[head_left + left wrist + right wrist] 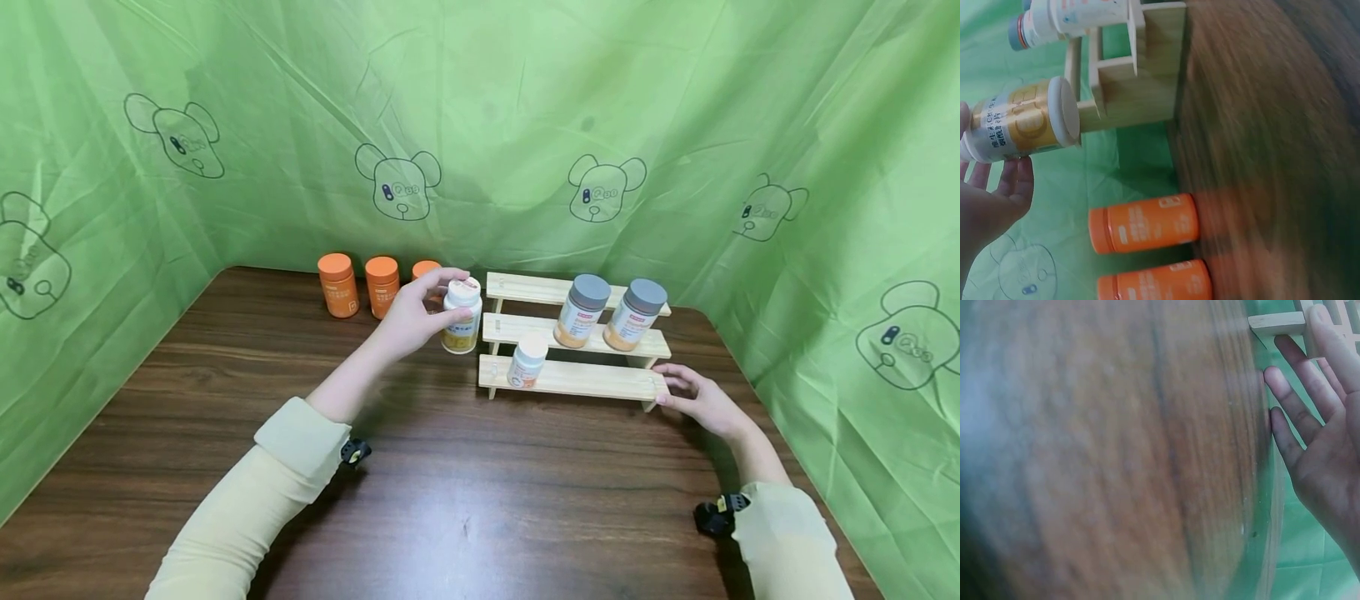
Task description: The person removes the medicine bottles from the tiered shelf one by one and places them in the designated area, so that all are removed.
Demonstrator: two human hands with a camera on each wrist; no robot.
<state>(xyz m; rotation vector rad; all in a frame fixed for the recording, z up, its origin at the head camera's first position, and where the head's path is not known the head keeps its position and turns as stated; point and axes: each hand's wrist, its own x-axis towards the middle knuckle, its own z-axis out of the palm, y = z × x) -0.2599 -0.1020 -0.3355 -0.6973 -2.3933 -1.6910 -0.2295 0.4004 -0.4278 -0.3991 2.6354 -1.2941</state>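
two orange bottles (1144, 222) fill the left wrist view; head shows three.

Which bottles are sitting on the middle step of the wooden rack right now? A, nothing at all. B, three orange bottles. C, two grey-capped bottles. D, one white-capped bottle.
C: the two grey-capped bottles stand on the middle step of the rack; the orange bottles stand on the table to its left.

Pale bare-wood rack (577, 379), dark wood-grain table (465, 500), glossy plastic bottle (461, 317).
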